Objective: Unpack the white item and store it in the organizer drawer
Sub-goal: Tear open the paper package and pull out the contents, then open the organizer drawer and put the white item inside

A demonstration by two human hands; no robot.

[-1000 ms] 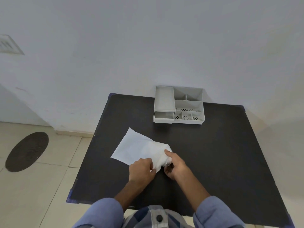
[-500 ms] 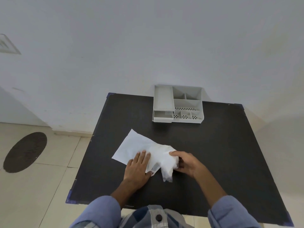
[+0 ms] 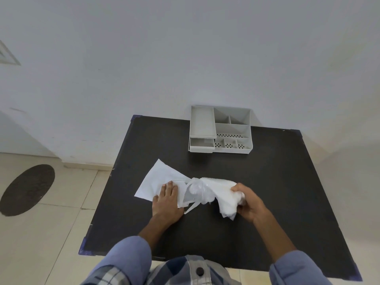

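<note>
A flat white packet [image 3: 160,179] lies on the black table [image 3: 267,182], left of centre. My left hand [image 3: 167,200] presses flat on its near end, fingers spread. My right hand [image 3: 247,202] grips a soft white item [image 3: 218,187], partly drawn out of the packet's crumpled clear mouth [image 3: 197,192] toward the right. At the table's far edge stands the grey organizer [image 3: 232,128], its small drawer [image 3: 201,144] pulled open at the front left and showing nothing inside.
A white wall rises right behind the organizer. The table's left edge drops to a tiled floor with a dark round mat [image 3: 26,189]. My blue sleeves and plaid shirt fill the bottom of the view.
My right hand has pulled the white item out to the right, away from the packet. My left hand went from gripping to lying flat on the packet.
</note>
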